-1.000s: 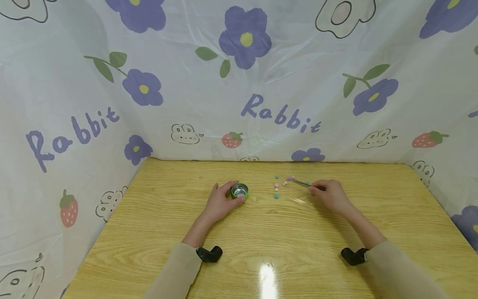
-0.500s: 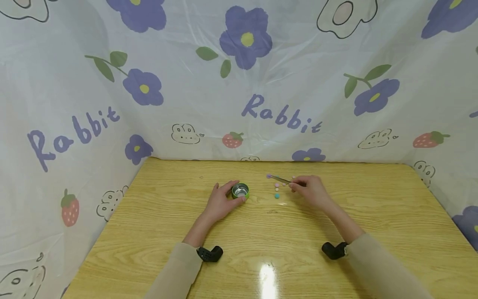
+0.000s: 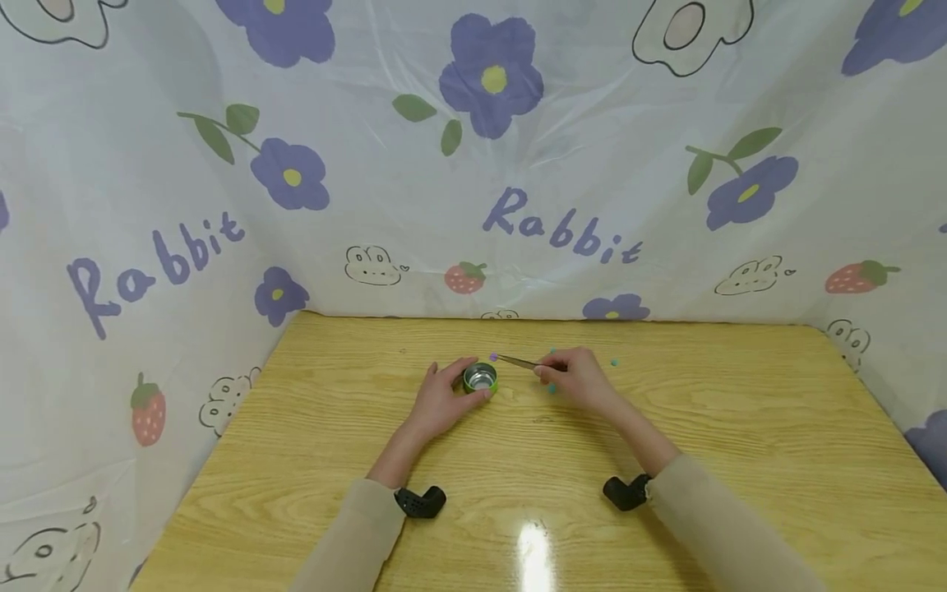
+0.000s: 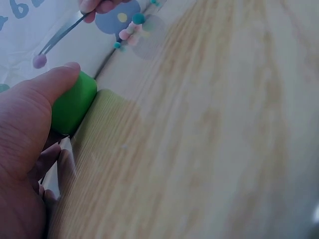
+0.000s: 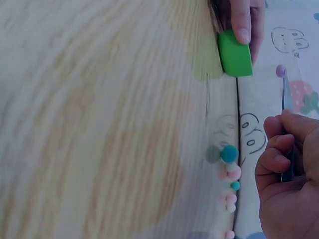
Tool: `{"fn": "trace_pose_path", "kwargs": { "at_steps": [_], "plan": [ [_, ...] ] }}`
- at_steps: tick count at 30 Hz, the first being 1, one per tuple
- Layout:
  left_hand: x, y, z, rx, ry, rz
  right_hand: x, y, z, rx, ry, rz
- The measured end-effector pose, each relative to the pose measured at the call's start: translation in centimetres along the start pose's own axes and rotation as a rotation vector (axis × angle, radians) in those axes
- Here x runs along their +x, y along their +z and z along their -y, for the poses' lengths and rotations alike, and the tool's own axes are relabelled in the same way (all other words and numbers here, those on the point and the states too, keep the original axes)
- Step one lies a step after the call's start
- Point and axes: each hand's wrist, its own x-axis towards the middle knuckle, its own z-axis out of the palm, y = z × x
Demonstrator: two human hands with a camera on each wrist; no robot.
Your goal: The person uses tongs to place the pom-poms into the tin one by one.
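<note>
My left hand point(image 3: 441, 400) holds a small round bowl point(image 3: 481, 377), green outside and shiny metal inside, between thumb and fingers on the table. With my right hand point(image 3: 580, 380) I grip a pair of tweezers point(image 3: 515, 360). A small purple ball point(image 3: 493, 357) is pinched in their tips, just beyond the bowl's far right rim. The right wrist view shows the ball raised above the table, apart from the green wall point(image 5: 236, 56). Below the right hand, several small balls lie loose, among them a teal ball point(image 5: 229, 154) and a pink ball point(image 5: 234, 172).
The wooden table point(image 3: 473, 460) meets a patterned white cloth point(image 3: 414, 181) at its back and sides. Farther right sits another teal ball point(image 3: 614, 362). Black cameras point(image 3: 420, 502) are strapped to both wrists.
My right hand has carried the tweezers and purple ball leftward from the group of balls to beside the bowl. The left hand and bowl have stayed in place.
</note>
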Motion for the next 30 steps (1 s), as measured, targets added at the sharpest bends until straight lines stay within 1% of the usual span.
{"fn": "trace_pose_path", "kwargs": {
  "at_steps": [5, 9, 14, 18, 24, 30],
  "plan": [
    [0.1, 0.1, -0.1, 0.001, -0.006, 0.003, 0.3, 1.0, 0.0, -0.027, 0.012, 0.025],
    [0.2, 0.1, 0.0, 0.006, -0.028, 0.008, 0.2, 1.5, -0.1, -0.022, 0.018, 0.038],
    [0.2, 0.2, 0.1, 0.002, -0.032, 0.006, 0.0, 2.0, -0.4, -0.028, 0.017, 0.04],
    [0.2, 0.3, 0.1, -0.004, -0.021, -0.001, -0.1, 2.1, -0.2, -0.021, 0.019, 0.035],
    [0.2, 0.3, 0.2, 0.006, -0.012, 0.001, -0.2, 2.2, 0.0, -0.016, 0.049, 0.031],
    [0.2, 0.3, 0.2, 0.008, -0.017, -0.004, -0.4, 2.0, -0.1, 0.013, 0.059, 0.028]
  ]
}}
